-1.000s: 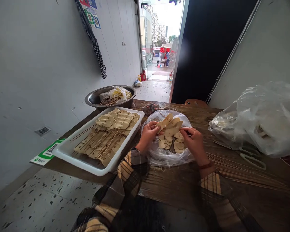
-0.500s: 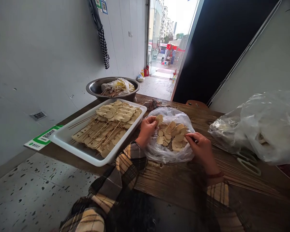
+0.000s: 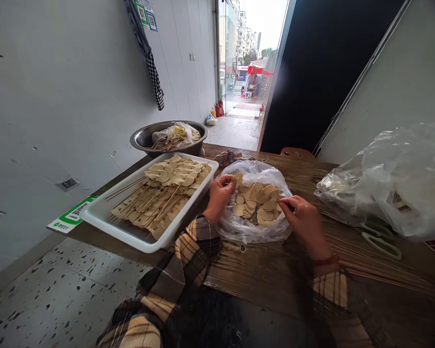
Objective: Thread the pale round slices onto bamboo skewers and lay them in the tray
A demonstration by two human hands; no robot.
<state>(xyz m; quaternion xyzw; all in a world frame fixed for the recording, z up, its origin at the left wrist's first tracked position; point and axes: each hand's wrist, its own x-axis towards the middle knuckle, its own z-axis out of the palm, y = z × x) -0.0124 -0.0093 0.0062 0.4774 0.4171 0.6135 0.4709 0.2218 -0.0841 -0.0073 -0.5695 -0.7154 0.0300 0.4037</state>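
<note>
My left hand [image 3: 220,194] is closed, pinching a pale beige round slice [image 3: 237,180] between thumb and fingertips. A thin wooden skewer shows in part beside that slice, over the bag. My right hand [image 3: 304,220] is closed too, thumb and finger pinched at what appears to be the skewer's other end, though the fingertips cover most of it. Between the hands lies an open clear plastic bag [image 3: 255,234] with many loose pale slices [image 3: 265,215] in it. Some slices near the right fingertips overlap, and I cannot tell whether they are threaded.
To the left stands a white tray [image 3: 148,247] of skewered slices [image 3: 163,193]. Behind it is a metal basin [image 3: 141,140] with skewers and a plastic bag. On the right, bare skewers [image 3: 362,261], scissors [image 3: 382,244] and a large plastic bag [image 3: 406,183] lie on the wooden table [image 3: 253,270].
The camera view has shifted slightly. Both hands keep nearly the same place over the bag, still pinched, with the left still on the slice.
</note>
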